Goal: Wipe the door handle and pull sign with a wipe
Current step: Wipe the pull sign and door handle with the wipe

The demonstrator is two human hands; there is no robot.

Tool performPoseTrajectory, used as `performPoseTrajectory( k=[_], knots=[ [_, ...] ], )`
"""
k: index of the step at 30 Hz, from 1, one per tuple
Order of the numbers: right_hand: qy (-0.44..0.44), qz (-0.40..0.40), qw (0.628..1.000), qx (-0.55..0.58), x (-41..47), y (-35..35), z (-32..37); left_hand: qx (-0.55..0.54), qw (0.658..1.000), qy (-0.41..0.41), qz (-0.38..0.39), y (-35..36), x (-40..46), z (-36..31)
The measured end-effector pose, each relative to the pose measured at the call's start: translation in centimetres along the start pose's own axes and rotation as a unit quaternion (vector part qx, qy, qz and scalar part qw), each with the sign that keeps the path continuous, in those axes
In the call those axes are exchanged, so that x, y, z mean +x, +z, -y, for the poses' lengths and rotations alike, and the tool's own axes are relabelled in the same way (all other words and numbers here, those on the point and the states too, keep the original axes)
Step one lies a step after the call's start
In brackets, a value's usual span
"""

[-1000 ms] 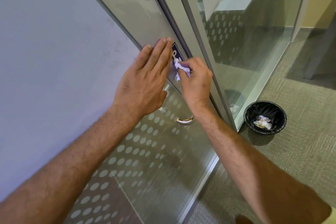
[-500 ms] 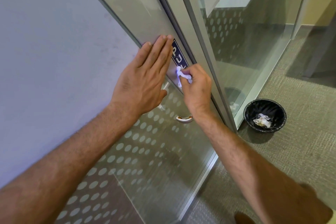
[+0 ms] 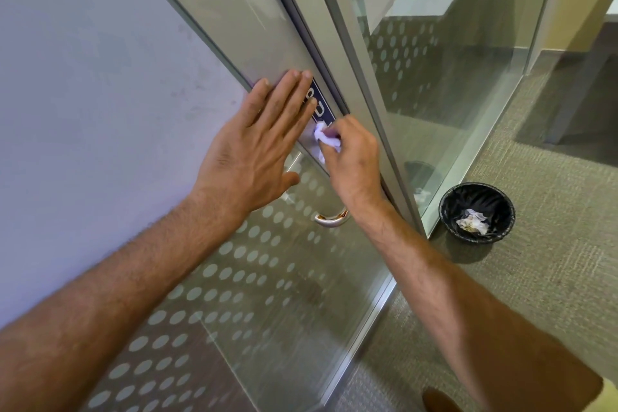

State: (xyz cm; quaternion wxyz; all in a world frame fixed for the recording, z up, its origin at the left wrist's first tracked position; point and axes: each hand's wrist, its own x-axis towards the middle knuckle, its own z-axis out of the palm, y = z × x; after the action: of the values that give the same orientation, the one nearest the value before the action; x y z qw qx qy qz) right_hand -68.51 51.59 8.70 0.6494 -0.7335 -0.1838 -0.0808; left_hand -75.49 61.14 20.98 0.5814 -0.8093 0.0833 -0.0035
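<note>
1. Pressing a crumpled white wipe [image 3: 326,140] against the lower end of the blue pull sign [image 3: 320,106], the right hand [image 3: 351,157] is curled closed around the wad, pinching it between thumb and fingertips, in the head view.
2. The left hand [image 3: 257,147] lies flat and wide open on the frosted glass door [image 3: 267,278], fingers spread, holding nothing; its fingertips reach the upper left edge of the sign and hide part of the lettering.
3. The metal door handle [image 3: 331,219] sits below both hands, its curved lower end showing beneath the right wrist; its upper part is hidden behind the left hand. Brownish marks on it may be reflection or grime; which one cannot be told.
4. A black bin [image 3: 476,212] with crumpled paper inside stands on the carpet to the right, well apart from the door.
5. Judged risks: the small wad could slip out of the pinch if pushed hard along the sign's raised edge. The bracing left hand covers a strip of the sign, so that strip may go unwiped and the glass may pick up smudges. The handle appears not yet wiped and could be forgotten.
</note>
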Motion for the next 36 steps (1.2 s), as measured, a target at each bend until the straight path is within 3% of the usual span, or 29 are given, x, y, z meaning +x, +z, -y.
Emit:
performPoseTrajectory(
  k=[3, 4, 7, 9, 13, 20, 22, 29, 36],
  knots=[
    [-0.034, 0.094, 0.995, 0.016, -1.1, -1.1, -1.2, 0.001, 1.0, 0.001, 0.009, -0.2, 0.0, 0.0],
    [-0.028, 0.091, 0.995, 0.026, -0.9, -1.9, -1.7, -0.002, 1.0, 0.001, 0.01, -0.2, 0.1, 0.0],
    [0.003, -0.033, 0.997, 0.068, 0.7, -5.2, -3.8, -0.001, 1.0, 0.004, 0.016, -0.1, 0.1, 0.0],
    [-0.001, -0.057, 0.998, 0.032, 1.7, -7.2, -5.2, -0.001, 1.0, 0.007, 0.018, 0.0, 0.1, 0.1],
    [-0.037, 0.106, 0.99, -0.081, 2.6, -7.9, -7.3, 0.002, 1.0, 0.009, 0.015, 0.0, 0.0, -0.1],
    [-0.055, 0.267, 0.954, -0.127, 3.0, -6.8, -6.8, -0.001, 1.0, 0.004, 0.018, 0.0, 0.1, -0.2],
    [-0.045, 0.264, 0.957, -0.116, 1.8, -7.0, -6.5, -0.001, 1.0, 0.004, 0.014, 0.2, 0.0, -0.3],
    [-0.133, 0.244, 0.951, -0.132, -2.8, -7.7, -4.9, -0.003, 1.0, 0.004, 0.003, 0.0, 0.1, -0.2],
    [-0.074, 0.167, 0.969, -0.165, -1.3, -6.8, -5.7, -0.008, 1.0, 0.005, 0.003, 0.1, 0.1, -0.3]
  ],
)
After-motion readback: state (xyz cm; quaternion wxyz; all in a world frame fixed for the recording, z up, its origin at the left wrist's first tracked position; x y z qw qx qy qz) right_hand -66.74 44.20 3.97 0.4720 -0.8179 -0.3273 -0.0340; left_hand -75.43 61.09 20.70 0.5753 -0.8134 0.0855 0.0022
